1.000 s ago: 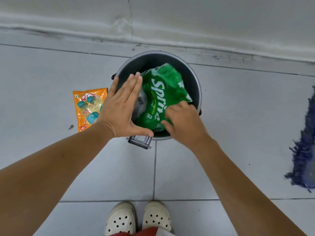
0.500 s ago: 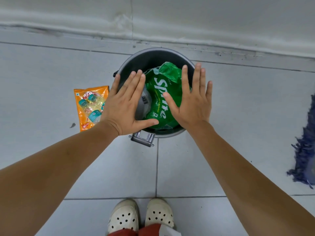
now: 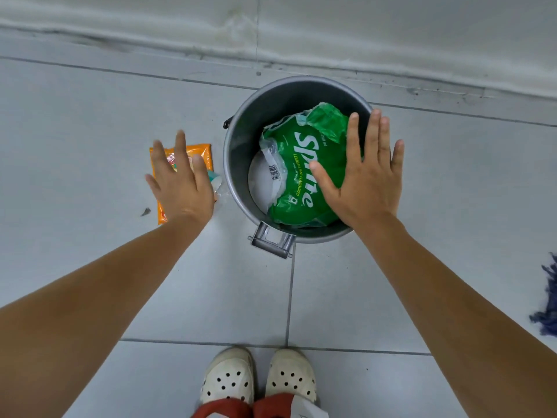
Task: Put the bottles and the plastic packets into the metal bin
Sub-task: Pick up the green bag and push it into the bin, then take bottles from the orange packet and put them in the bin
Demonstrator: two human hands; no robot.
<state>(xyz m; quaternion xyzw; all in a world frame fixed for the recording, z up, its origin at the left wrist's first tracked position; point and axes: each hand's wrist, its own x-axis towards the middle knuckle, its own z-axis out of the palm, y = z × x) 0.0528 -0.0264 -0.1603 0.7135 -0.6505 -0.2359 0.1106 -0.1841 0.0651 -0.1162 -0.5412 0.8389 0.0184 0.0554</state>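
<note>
The round metal bin (image 3: 241,164) stands on the tiled floor near the wall. Inside it lies a crumpled green Sprite plastic packet (image 3: 298,164) over something white and clear. My right hand (image 3: 366,179) is spread flat, palm down, over the packet's right side at the bin's rim. On the floor to the left of the bin lies an orange plastic packet (image 3: 202,152) with a colourful print. My left hand (image 3: 180,182) hovers over it with fingers apart, covering most of it; I cannot tell whether it touches. No bottle is clearly visible.
A metal latch (image 3: 272,242) juts from the bin's near side. The wall base (image 3: 271,46) runs along the top. A blue mop head (image 3: 547,309) lies at the right edge. My two white clogs (image 3: 259,378) stand at the bottom. A small dark speck (image 3: 146,211) lies left of the orange packet.
My left hand has left the bin and moved left over the orange packet. My right hand opened from a curled grip to flat on the green packet and has stayed there.
</note>
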